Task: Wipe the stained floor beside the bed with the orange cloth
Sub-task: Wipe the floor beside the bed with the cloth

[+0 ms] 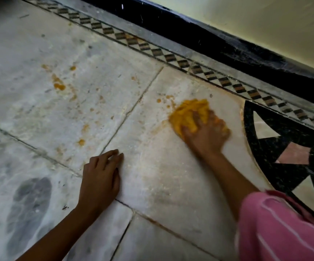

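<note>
The orange cloth (189,112) lies bunched on the pale marble floor (163,176), right of the middle. My right hand (207,135) presses down on its near part, fingers spread over the fabric and slightly blurred. Orange stains (59,85) dot the tile to the left, with smaller spots (81,141) nearer me and specks (164,99) just left of the cloth. My left hand (100,178) rests flat on the floor near a tile joint, holding nothing.
A checkered inlay border (171,57) runs diagonally along a black skirting (218,40) below a pale wall. A black patterned floor inlay (284,147) sits at the right. A dark grey patch (30,202) marks the lower left tile. My pink striped sleeve (284,230) fills the lower right.
</note>
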